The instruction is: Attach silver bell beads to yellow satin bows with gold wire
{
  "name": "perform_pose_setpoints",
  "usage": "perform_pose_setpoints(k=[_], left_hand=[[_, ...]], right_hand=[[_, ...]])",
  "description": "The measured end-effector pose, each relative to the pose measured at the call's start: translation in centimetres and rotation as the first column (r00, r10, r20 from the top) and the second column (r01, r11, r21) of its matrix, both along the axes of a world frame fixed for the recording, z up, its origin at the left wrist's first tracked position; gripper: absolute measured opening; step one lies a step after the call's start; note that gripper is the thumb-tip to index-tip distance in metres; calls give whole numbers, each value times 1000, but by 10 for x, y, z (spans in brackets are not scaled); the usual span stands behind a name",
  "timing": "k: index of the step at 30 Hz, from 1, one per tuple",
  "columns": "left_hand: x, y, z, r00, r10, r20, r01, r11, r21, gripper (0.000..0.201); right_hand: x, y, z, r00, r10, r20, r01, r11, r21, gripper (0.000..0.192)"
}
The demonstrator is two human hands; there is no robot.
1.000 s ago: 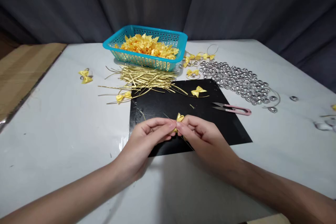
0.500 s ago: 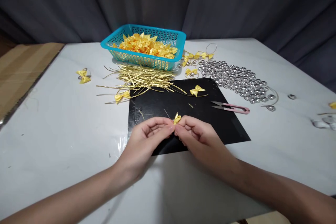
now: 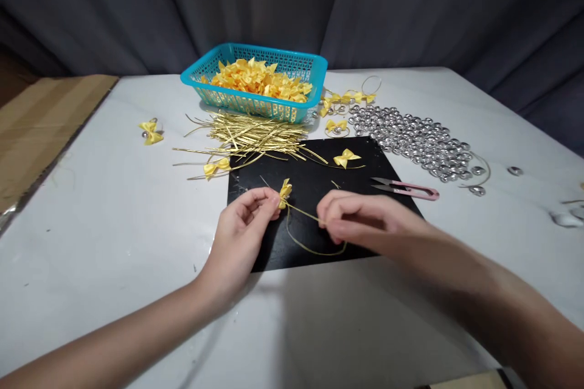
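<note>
My left hand point(image 3: 244, 223) pinches a small yellow ribbon bow point(image 3: 285, 192) over the black mat point(image 3: 314, 185). A thin gold wire point(image 3: 310, 237) runs from the bow to my right hand point(image 3: 360, 219), which pinches it a short way to the right; the wire loops down below both hands. Both hands hover over the front half of the mat.
A teal basket point(image 3: 255, 106) of yellow bows stands at the back, a pile of gold wires point(image 3: 250, 134) before it. Silver beads point(image 3: 410, 137) lie at the right, pink snips point(image 3: 408, 189) on the mat's right edge. Loose bows point(image 3: 347, 158) lie around. Cardboard point(image 3: 36, 121) sits at the left.
My hands have drawn apart: the right hand slid rightward along the gold wire, baring a loop of it, while the left hand moved slightly up and left with the bow.
</note>
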State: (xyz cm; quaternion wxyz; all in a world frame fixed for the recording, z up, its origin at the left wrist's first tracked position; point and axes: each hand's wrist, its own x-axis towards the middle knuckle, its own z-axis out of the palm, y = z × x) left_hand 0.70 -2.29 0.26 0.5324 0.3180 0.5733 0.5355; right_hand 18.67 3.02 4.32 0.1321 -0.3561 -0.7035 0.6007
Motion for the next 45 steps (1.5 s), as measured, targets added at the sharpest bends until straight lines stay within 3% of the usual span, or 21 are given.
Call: perform_pose_setpoints(k=[3,5,8,10,13,16,20,24,26,28,33,36,38,42,45], left_hand=[[-1,2,-1,1000,1,-26,-1,1000,5,11],[-1,2,0,998,-14,-54,14,1000,3,11],[1,1,4,990,-89,-106,89,996,-6,12],[2,0,7,979,-155,-135,153,988,-27,12],[1,1,10,954,-248,-165,241,968,-65,13],[-1,1,9,896,-391,-210,378,920,-98,15],[-1,-2,6,779,-551,-301,560,826,-62,19],[2,-7,8,664,-635,-394,688,726,-9,15],[2,-7,9,689,-647,-326,682,731,-11,14],[1,-7,9,750,-629,-203,638,770,-27,15],[0,0,10,897,-442,-30,440,896,-63,17],[0,2,11,942,-335,28,336,940,-60,15],[0,2,11,955,-288,66,292,954,-72,15],[0,2,12,960,-267,84,275,957,-94,14],[0,3,13,961,-271,59,276,957,-91,14]], right_hand=[[17,14,10,980,-136,-147,124,988,-88,26],[24,20,14,925,-242,-292,186,961,-205,24],[27,22,15,872,-319,-372,167,907,-387,23],[27,21,14,896,-289,-337,147,910,-388,27],[29,17,15,963,-145,-226,115,983,-141,34],[28,13,22,994,-82,-76,90,990,106,27],[17,11,24,982,-178,-65,190,933,306,15],[4,18,5,946,-322,-19,290,823,487,20],[4,22,-6,938,-347,15,276,771,573,19],[7,25,-13,929,-368,49,256,731,633,18],[21,22,-3,916,-397,56,253,681,687,19],[28,15,9,947,-318,48,208,720,662,18],[33,11,15,963,-261,65,174,790,588,18],[37,4,21,980,-149,130,101,942,319,20],[30,-1,20,987,-123,100,97,967,234,20]])
